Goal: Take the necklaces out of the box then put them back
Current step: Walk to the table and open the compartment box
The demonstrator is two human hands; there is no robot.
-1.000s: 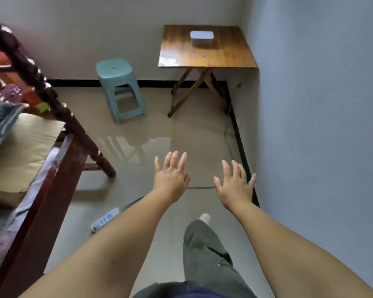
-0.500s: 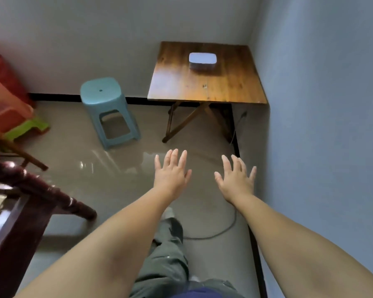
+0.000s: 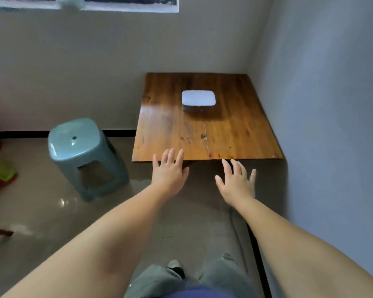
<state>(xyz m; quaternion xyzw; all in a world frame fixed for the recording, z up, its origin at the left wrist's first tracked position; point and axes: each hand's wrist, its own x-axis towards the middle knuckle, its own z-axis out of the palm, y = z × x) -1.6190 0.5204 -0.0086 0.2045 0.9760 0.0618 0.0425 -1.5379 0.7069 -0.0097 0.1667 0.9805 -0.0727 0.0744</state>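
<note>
A white box (image 3: 198, 98) with rounded corners and its lid closed sits on the wooden table (image 3: 241, 136), towards the back. No necklace is visible. My left hand (image 3: 170, 171) is stretched out palm down with fingers spread, its fingertips over the table's near edge. My right hand (image 3: 236, 182) is also spread and empty, just short of that edge. Both hands are well short of the box.
A teal plastic stool (image 3: 85, 157) stands on the floor left of the table. The table sits in a corner, with the blue-grey wall (image 3: 332, 125) tight along its right side. A cable (image 3: 238, 231) runs along the floor by the wall. My legs (image 3: 187, 278) show below.
I have walked closer to the table. It and the box now look much larger and nearer. The bed frame has left the view. Both hands stay spread and empty.
</note>
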